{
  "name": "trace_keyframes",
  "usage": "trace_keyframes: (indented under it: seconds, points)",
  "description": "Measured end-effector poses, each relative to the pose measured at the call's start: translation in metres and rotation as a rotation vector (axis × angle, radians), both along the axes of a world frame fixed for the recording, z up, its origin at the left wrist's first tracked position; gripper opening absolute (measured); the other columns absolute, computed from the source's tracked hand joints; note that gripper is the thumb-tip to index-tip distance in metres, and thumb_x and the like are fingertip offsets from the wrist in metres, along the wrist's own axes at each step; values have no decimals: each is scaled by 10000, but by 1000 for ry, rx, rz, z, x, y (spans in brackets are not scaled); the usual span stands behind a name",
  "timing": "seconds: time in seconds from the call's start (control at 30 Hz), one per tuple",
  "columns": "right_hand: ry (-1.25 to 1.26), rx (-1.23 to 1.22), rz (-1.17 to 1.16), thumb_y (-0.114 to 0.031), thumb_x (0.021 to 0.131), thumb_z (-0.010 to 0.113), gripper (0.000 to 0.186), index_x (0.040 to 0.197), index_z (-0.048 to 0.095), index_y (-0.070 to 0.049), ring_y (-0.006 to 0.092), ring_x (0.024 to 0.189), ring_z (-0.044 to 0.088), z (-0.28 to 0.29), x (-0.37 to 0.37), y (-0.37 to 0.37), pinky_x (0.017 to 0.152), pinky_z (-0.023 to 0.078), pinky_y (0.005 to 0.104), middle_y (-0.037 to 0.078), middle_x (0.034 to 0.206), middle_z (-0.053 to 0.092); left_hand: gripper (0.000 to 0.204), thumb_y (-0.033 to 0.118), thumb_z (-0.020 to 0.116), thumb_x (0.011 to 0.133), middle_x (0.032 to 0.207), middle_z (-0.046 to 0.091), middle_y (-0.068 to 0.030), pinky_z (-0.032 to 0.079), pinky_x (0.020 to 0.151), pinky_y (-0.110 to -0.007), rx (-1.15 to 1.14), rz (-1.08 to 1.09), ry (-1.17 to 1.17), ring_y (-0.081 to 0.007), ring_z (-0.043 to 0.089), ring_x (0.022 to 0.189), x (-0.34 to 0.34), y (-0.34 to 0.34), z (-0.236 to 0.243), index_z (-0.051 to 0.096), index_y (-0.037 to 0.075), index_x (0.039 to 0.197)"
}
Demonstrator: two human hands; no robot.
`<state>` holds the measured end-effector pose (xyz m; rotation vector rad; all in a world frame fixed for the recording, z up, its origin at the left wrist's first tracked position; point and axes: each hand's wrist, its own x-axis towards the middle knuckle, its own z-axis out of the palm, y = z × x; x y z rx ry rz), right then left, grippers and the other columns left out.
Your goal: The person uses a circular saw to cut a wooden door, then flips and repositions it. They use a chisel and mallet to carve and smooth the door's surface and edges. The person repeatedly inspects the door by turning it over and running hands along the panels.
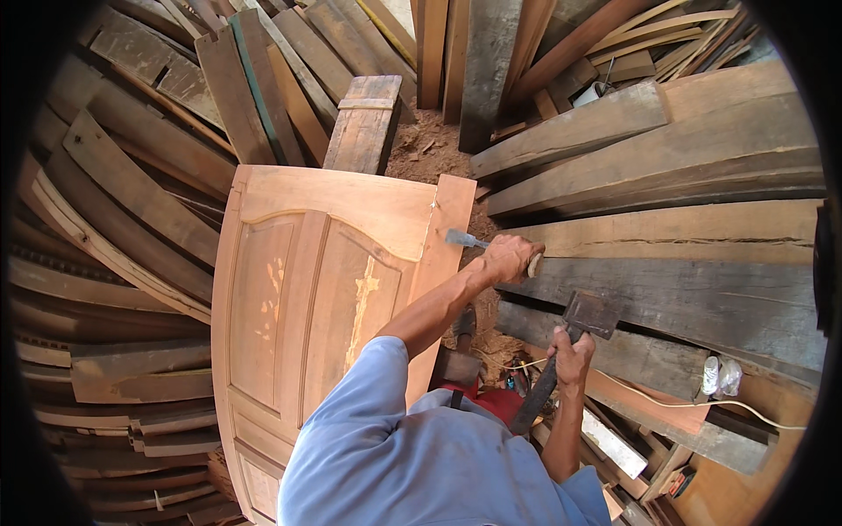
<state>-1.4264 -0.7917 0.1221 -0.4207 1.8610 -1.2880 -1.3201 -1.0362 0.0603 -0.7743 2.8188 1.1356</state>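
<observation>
My left hand [511, 255] is closed around a chisel [463, 238]. Its flat grey blade points left, over the edge stile of a wooden panel door [311, 197], and the butt of its handle shows past my fist. Whether the blade touches the wood I cannot tell. My right hand [572, 353], lower and further right, grips a hammer [593, 314] high on its dark handle, just under the blocky, square head. The head is apart from the chisel. Pale filler-like patches [363, 302] mark the door's panels.
Stacked planks [132, 193] line the left side, and thick timber beams [658, 232] lie to the right. A wooden block [364, 131] stands beyond the door's far end. Wood shavings [430, 145] cover the ground there. A pale cord [684, 399] crosses the beams at right.
</observation>
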Motion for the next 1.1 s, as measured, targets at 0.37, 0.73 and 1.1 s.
trace_keyframes:
  seconds: [0.37,0.73,1.1]
  points:
    - [438,-24,-257,-114,971,623,171,848,649,3,142,562,587,-8,-3,-48,537,465,314,57,663,623,393,193,782,672,892,740,-124,565,759,-505,-12,-5,25,-370,719,916,4,-18,-36,653,160,1041]
    - [223,29,-105,-116,942,630,299,665,620,-3,147,534,577,-71,31,-58,506,460,317,80,672,638,342,173,773,696,883,733,-147,566,738,-507,-57,-38,-31,-380,720,889,11,-18,-35,650,126,1013]
    - [-88,-49,65,-123,929,641,122,904,576,-23,127,533,562,-43,31,-42,518,475,295,28,652,573,464,131,786,619,899,734,-143,562,726,-495,-97,-76,-39,-378,718,881,9,-29,-10,652,126,1063]
